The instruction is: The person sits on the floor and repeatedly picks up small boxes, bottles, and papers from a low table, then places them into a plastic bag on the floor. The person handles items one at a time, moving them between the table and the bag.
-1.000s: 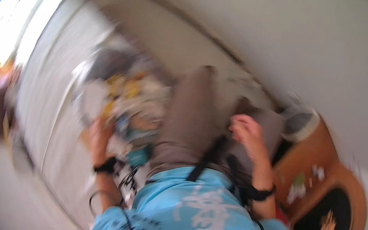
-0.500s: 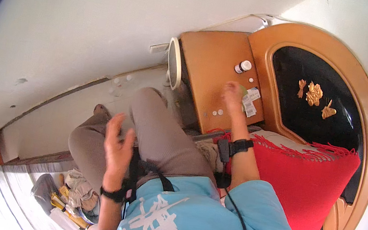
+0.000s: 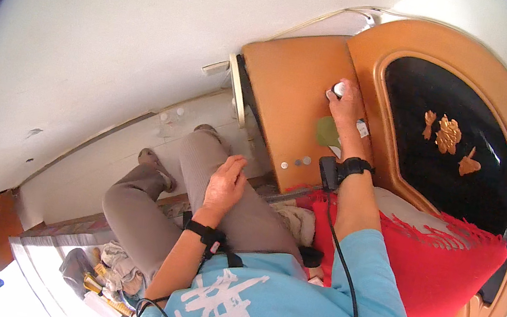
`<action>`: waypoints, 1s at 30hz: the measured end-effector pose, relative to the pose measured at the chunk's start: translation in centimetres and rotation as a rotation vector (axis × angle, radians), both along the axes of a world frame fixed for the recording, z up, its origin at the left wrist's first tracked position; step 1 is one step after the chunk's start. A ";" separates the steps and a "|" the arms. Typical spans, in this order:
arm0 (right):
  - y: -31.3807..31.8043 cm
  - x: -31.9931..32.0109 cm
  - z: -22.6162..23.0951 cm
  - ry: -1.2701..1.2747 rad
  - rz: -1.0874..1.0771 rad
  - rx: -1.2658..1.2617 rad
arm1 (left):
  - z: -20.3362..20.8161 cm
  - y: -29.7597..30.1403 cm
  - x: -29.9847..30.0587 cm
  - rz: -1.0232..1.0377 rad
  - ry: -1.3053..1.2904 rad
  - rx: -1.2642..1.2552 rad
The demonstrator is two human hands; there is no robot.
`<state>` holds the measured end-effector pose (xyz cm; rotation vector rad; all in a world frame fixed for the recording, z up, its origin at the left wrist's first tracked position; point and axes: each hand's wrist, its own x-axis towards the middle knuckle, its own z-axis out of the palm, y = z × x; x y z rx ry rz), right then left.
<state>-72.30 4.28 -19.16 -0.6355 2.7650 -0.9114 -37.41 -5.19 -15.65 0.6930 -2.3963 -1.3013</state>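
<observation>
My right hand [image 3: 345, 107] reaches over the wooden bedside cabinet and is closed around a small dark bottle with a white cap [image 3: 339, 89]; most of the bottle is hidden by my fingers. Under that wrist lie a green piece of paper or card [image 3: 328, 132] and a white printed slip [image 3: 362, 129], partly covered by my arm. Several small round discs, like coins, lie near the cabinet's front edge, one of them a pale disc [image 3: 284, 165]. My left hand [image 3: 227, 185] is above my thigh, fingers stretched out and holding nothing.
The cabinet top [image 3: 281, 70] adjoins a curved wooden headboard [image 3: 457, 45] with a black panel and gold ornaments. A red fringed cushion [image 3: 402, 268] is at my right. A round pale-rimmed object [image 3: 237, 89] stands against the cabinet's left side. Clothes [image 3: 122, 268] are heaped lower left.
My right hand has moved farther over the cabinet, from beside the papers to the bottle, and taken hold of it. My left hand has moved right, lowering toward my thigh.
</observation>
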 end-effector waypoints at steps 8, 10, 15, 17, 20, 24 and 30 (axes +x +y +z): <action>-0.6 6.5 5.3 -0.653 0.001 -0.499 | -0.6 -0.2 -0.3 0.091 0.053 0.149; -0.8 10.0 6.9 -0.799 0.114 -0.567 | -0.3 -0.4 -0.1 0.149 0.108 0.330; -3.1 19.2 10.6 -0.683 0.534 -0.361 | 1.3 -0.2 1.8 0.219 0.263 0.487; -4.6 23.2 11.5 -0.686 0.629 -0.330 | 1.9 -0.5 3.1 0.215 0.381 0.207; -6.5 28.1 12.4 -0.468 0.861 -0.214 | 2.8 -0.9 5.9 0.385 0.380 0.275; -9.3 33.5 13.0 -0.158 1.126 -0.250 | 3.5 -2.3 10.4 0.575 0.435 0.331; -11.9 39.6 14.8 -0.019 1.422 -0.182 | 5.9 -2.7 18.2 0.728 0.413 0.291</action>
